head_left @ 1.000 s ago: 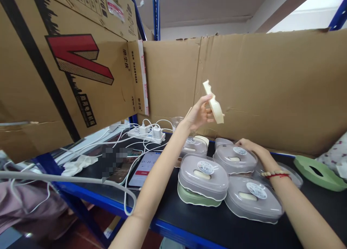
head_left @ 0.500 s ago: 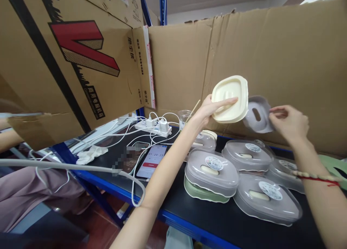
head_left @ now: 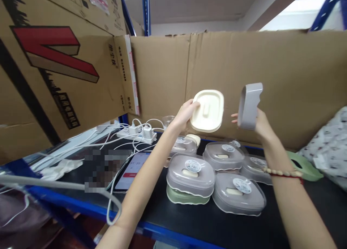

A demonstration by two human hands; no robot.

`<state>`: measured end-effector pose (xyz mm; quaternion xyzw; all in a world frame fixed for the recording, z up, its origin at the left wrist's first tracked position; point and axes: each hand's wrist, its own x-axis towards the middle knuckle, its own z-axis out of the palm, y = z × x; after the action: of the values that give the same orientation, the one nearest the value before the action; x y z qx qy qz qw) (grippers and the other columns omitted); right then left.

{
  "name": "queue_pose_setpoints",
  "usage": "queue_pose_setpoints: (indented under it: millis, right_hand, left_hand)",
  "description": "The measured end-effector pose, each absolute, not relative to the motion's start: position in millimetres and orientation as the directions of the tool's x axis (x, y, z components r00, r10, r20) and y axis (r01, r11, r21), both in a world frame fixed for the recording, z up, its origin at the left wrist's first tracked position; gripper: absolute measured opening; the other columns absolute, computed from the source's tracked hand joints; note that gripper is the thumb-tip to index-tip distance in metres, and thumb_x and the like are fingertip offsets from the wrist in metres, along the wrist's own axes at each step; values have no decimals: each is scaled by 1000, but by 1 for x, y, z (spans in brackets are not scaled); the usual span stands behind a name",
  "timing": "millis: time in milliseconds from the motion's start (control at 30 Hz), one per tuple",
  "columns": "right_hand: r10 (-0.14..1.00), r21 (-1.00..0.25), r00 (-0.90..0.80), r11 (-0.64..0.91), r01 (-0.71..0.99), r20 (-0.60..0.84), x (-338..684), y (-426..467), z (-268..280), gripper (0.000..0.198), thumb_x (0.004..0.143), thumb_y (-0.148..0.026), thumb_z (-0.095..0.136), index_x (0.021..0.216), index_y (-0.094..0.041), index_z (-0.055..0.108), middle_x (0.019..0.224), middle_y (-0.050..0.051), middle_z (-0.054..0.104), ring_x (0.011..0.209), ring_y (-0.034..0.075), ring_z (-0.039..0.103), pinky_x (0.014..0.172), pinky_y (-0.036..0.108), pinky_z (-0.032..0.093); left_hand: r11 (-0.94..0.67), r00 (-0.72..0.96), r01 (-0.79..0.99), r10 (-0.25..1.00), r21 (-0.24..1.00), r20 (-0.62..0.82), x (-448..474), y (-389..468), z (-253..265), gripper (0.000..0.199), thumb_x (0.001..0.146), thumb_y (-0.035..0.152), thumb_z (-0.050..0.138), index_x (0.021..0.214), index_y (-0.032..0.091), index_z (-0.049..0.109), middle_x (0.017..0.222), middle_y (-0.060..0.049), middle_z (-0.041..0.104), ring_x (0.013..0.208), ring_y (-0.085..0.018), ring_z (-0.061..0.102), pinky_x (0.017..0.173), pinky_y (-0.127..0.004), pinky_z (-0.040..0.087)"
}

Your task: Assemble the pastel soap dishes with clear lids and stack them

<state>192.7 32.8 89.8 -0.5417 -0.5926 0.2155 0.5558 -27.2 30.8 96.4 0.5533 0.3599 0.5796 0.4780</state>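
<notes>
My left hand [head_left: 187, 113] grips a cream plastic lid-like piece [head_left: 214, 113] by its left edge, its raised middle bar facing me. Held up on the right, a grey plastic cover [head_left: 251, 108] stands on edge in my right hand [head_left: 261, 124], its wavy rim turned to the right. The two pieces are apart. Below them sit several grey oval boxes with round stickers, among them a front right box [head_left: 238, 196] and a grey box [head_left: 191, 173] stacked on a green cover [head_left: 187, 196].
A tall cardboard panel [head_left: 159, 68] closes off the back, and a printed carton [head_left: 89, 97] stands at left. Cables run from a power strip [head_left: 135, 133] past a phone [head_left: 132, 171]. At right lie a green cover [head_left: 306, 166] and a patterned bag [head_left: 330, 144].
The cream piece and the grey cover have moved apart. My right hand has turned the grey cover on edge. The camera view has shifted to the right.
</notes>
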Motion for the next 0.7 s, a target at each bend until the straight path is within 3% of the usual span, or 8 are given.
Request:
queue_pose_setpoints:
  millis: [100,200,367,433,567,633,700]
  right_hand:
    - [848,-838,270,308,449,456,191,35,90,37,69,-46,54,96,-20,52,90,9,70,79,23,66,63,35,54]
    - [811,-804,309,296,515,496,181,31,94,35,75,-45,48,93,-18,59,101,10,68,95,25,63,73,33,53]
    - [917,-883,239,196,426,319,162,15,102,34,77,-39,43,97,-17,60,101,9,65,78,22,62,53,31,53]
    - [871,-843,270,250,476,411,156,7,103,37,77,-34,41,106,-18,58,105,9,62,83,22,60,58,32,53]
    - [533,-539,317,335,773,785,140,-5,97,44,78,-30,45,120,-23,53,107,9,56,97,25,54,77,38,47]
    - [402,-338,186,348,874,896,130,-7,91,41,78,-28,49,118,-25,57,98,8,56,91,25,53,76,40,44]
    - [350,-164,22,382,909,937,122,-6,85,33,78,-29,52,110,-25,63,88,7,56,84,24,52,73,39,42]
  left_hand:
    - [-258,-10,-89,966,962,258,-25,29,94,12,78,16,45,87,18,54,90,-4,64,86,-17,61,70,-24,49]
    - [-183,-9,-141,983,973,184,-13,26,88,10,86,23,40,93,21,47,96,-4,61,90,-16,61,68,-24,50]
    - [-67,59,-228,995,971,83,4,18,85,14,88,22,40,103,23,39,109,-7,59,96,-16,62,71,-25,52]
    - [-68,40,-269,996,961,81,5,16,86,16,89,19,39,105,22,37,115,-8,57,99,-15,61,72,-24,52]
    - [-115,-24,-328,993,938,114,4,14,89,17,88,16,39,104,22,39,116,-7,57,98,-14,61,65,-22,51]
    - [-134,-34,-382,991,914,131,5,12,91,15,88,19,40,103,21,42,109,-6,61,93,-15,63,64,-23,50]
    - [-124,36,-466,987,876,159,5,7,93,19,90,30,36,101,20,48,99,-7,65,88,-18,64,65,-26,51]
